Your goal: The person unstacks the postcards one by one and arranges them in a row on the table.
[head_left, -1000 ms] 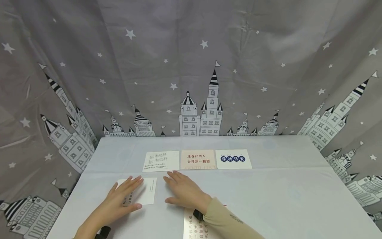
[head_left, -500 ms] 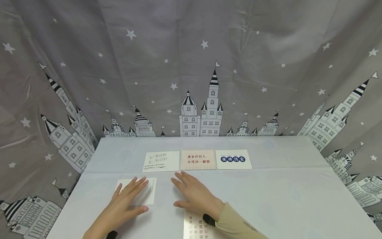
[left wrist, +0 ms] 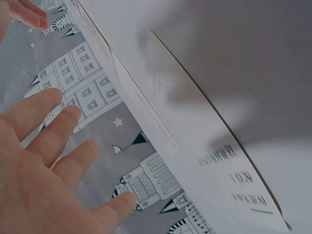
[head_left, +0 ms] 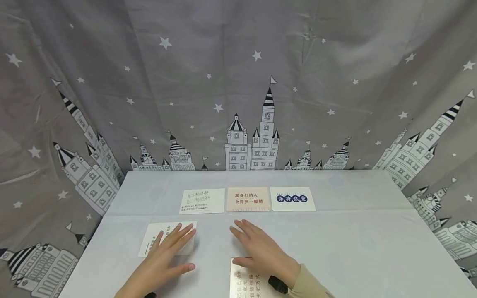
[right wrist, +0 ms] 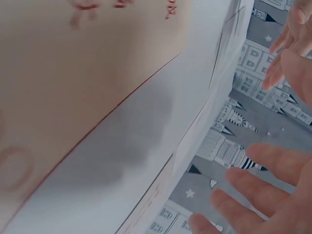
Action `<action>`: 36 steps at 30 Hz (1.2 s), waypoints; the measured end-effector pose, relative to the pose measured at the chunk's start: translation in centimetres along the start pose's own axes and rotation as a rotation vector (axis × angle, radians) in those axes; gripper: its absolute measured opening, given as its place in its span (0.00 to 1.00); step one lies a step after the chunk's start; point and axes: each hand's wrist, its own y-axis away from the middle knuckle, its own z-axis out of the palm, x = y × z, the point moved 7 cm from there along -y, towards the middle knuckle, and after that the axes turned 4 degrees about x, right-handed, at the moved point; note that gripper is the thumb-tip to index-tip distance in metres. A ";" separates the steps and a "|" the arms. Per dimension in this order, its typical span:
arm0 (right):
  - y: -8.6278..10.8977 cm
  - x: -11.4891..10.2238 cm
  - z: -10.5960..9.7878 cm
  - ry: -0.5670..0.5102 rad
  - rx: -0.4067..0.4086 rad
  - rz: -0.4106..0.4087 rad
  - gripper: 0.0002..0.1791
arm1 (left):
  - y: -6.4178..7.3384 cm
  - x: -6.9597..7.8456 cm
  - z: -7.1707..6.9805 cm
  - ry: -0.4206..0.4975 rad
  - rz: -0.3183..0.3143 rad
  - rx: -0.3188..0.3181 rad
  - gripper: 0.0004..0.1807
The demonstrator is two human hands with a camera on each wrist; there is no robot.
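Observation:
My left hand (head_left: 162,258) hovers over a white card (head_left: 153,229) with vertical lines of text, covering part of it. Its fingers are spread and nearly straight, and the left wrist view shows the palm (left wrist: 44,170) apart from the card below. Farther right, my right hand (head_left: 262,250) is held above a cream card (head_left: 242,285) printed with vertical characters. The right wrist view shows spread fingers (right wrist: 243,185) holding nothing, with the cream card (right wrist: 73,107) beneath. Hand and wrist hide that card's right part.
Three cards lie in a row farther back: a white one with handwriting-like script (head_left: 203,201), a peach one with red characters (head_left: 248,198), and a white one with blue circles (head_left: 292,199). A grey curtain (head_left: 298,103) with castles and stars hangs behind the white table (head_left: 357,240).
Both hands have drifted rightward and a little nearer to me, the right one farther. More of the left card and the cream card's top edge now show. The cards stay in place.

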 end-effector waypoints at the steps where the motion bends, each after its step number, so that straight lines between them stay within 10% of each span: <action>1: 0.3 0.2 -0.1 -0.010 -0.002 0.013 0.40 | 0.0 0.3 0.1 0.002 0.006 -0.002 0.42; 13: 4.9 2.7 -0.3 -0.072 0.010 0.129 0.38 | -0.2 3.6 1.3 0.015 0.161 -0.006 0.42; 36: 11.0 4.9 -0.8 -0.065 0.069 0.191 0.40 | 0.0 6.5 4.8 0.047 0.228 -0.097 0.41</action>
